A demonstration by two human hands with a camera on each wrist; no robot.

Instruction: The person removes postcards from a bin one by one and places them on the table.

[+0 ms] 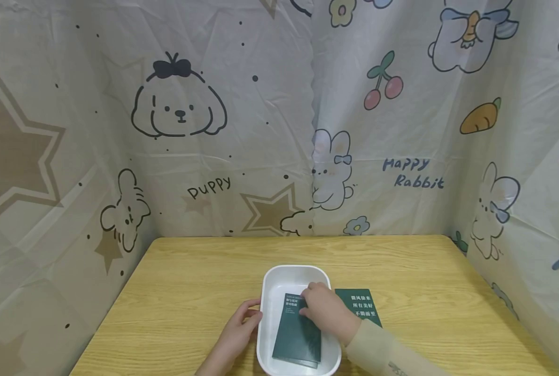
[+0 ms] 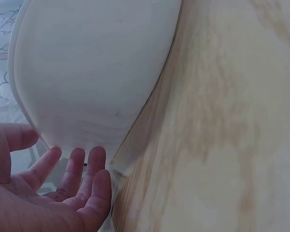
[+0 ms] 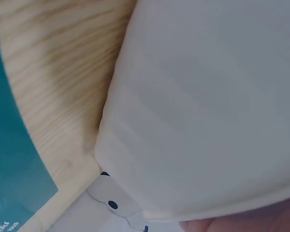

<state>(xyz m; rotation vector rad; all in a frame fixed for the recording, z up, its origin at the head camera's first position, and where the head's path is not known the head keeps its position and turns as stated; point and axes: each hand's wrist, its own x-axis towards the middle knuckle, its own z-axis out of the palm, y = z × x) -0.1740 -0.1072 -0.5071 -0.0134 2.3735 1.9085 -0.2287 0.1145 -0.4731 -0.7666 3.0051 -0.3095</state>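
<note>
A white rectangular tray [image 1: 271,292] stands near the front of the table. Inside it lies a dark green booklet [image 1: 295,337] with small white print at its top; a second edge shows beneath its lower end. My right hand [image 1: 328,312] reaches over the tray's right rim and pinches the booklet near its upper right corner; part of this grip is hidden. On the tray's left side, my left hand [image 1: 239,326] touches the outer wall with its fingertips. Seen from the left wrist, these fingers [image 2: 70,169] are loosely bent against the tray wall [image 2: 87,87].
Just right of the tray lies another green booklet [image 1: 361,303] with white characters, partly behind my right forearm. The wooden table [image 1: 190,277] is enclosed by a printed cloth [image 1: 260,130] at the back and sides.
</note>
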